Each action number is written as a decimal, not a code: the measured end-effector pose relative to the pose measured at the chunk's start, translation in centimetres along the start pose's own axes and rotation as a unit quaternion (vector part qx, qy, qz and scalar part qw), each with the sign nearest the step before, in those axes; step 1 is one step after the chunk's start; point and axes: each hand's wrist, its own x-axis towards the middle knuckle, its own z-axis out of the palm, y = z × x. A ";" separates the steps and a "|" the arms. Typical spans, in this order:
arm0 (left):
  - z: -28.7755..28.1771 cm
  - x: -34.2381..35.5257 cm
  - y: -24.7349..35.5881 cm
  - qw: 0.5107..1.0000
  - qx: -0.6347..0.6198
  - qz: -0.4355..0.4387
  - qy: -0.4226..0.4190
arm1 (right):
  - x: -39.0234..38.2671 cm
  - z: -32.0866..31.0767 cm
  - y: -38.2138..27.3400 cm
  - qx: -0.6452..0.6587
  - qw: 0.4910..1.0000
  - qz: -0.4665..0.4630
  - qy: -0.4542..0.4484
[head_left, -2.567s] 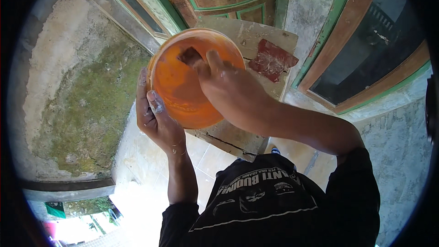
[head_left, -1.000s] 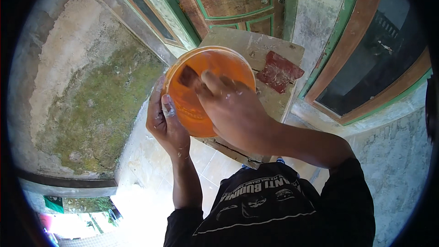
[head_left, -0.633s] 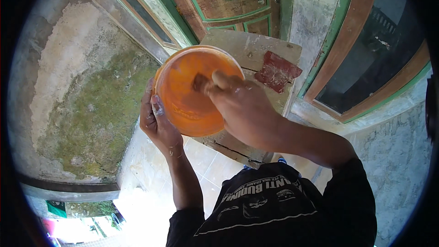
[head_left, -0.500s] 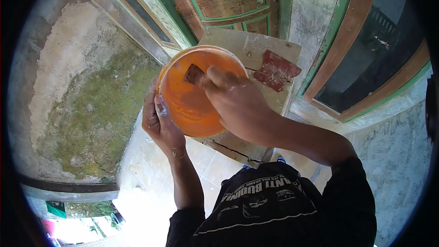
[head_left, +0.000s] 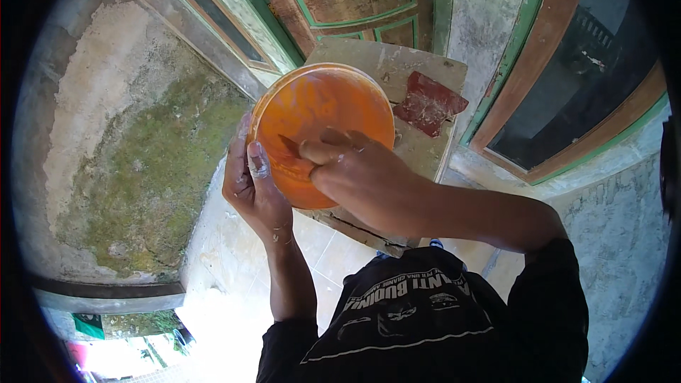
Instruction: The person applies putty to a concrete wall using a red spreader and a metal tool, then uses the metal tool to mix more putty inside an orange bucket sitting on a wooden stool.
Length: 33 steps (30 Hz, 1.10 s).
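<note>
Left hand (head_left: 259, 195) cupped, thumb (head_left: 258, 159) up and smeared white, left arm (head_left: 292, 280) nearly straight, right hand (head_left: 365, 181) curled, right arm (head_left: 489, 214) bent

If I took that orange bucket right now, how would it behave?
The orange bucket is probably light for its size: its visible inside shows mostly smears. It seems fairly stiff: held by the left hand, its rim looks round. Its round shape might let it roll if tipped over.

Bucket (head_left: 316, 108): orange, paler smears inside, whitish rim. Held tool (head_left: 289, 147): reddish brown. Flat piece (head_left: 429, 103): dark red, whitish scuffs. Tabletop (head_left: 386, 62): grey-brown. Shirt (head_left: 411, 344): black, white print. Door (head_left: 347, 6): brown, green trim.
</note>
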 end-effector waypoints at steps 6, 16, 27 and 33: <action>0.0 0.1 0.7 1.000 -0.014 -0.008 -0.007 | -0.6 -2.5 1.2 -0.080 0.996 0.031 -0.036; 0.2 0.7 0.3 1.000 0.009 -0.005 -0.002 | -1.0 1.1 0.5 -0.025 0.999 0.026 0.040; 0.6 0.1 0.7 1.000 0.021 0.018 0.002 | -1.3 1.9 0.7 -0.033 0.994 -0.001 0.106; 0.4 0.2 0.7 1.000 0.006 -0.004 0.006 | -1.1 0.5 1.1 -0.033 0.998 0.010 0.050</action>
